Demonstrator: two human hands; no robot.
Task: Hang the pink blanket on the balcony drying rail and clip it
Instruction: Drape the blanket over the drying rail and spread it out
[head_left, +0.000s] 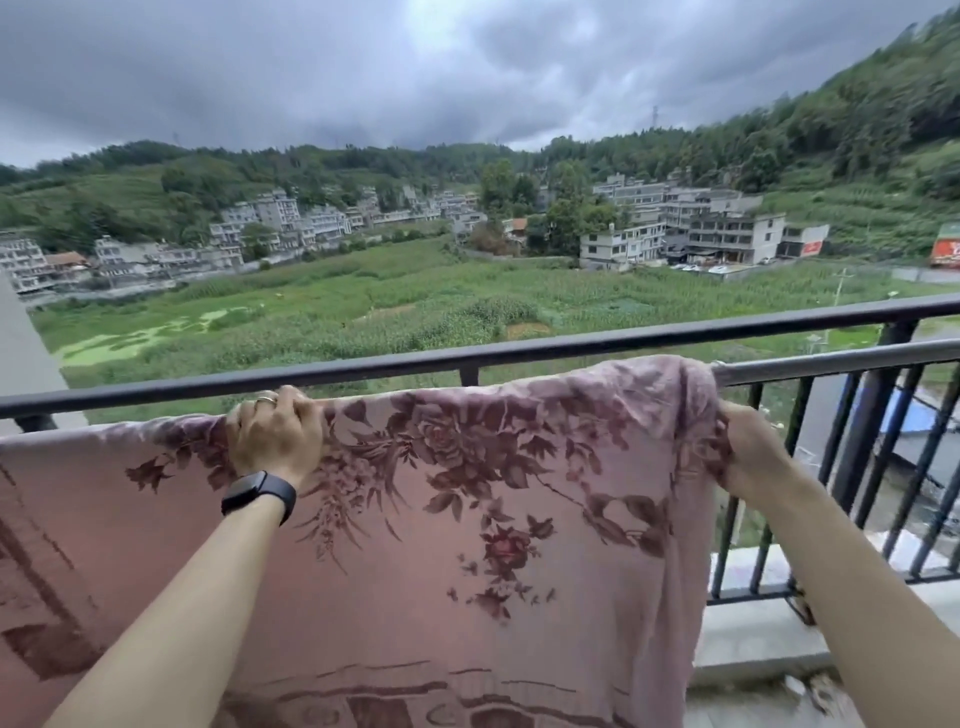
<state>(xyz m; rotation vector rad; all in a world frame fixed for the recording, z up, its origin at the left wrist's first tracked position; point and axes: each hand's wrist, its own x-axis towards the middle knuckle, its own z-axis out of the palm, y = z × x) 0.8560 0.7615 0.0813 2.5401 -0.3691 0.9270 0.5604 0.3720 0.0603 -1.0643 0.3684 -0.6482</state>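
The pink blanket, printed with dark red flowers, is draped over the grey drying rail and hangs down toward me, covering most of the lower view. My left hand, with a ring and a black wristband, grips the blanket's top fold on the rail. My right hand pinches the blanket's right side edge just below the rail. The rail shows bare only to the right of the blanket. No clip is visible.
A black balcony railing with vertical bars runs just beyond the drying rail. A concrete ledge lies at the lower right. Fields, houses and wooded hills lie far below and beyond.
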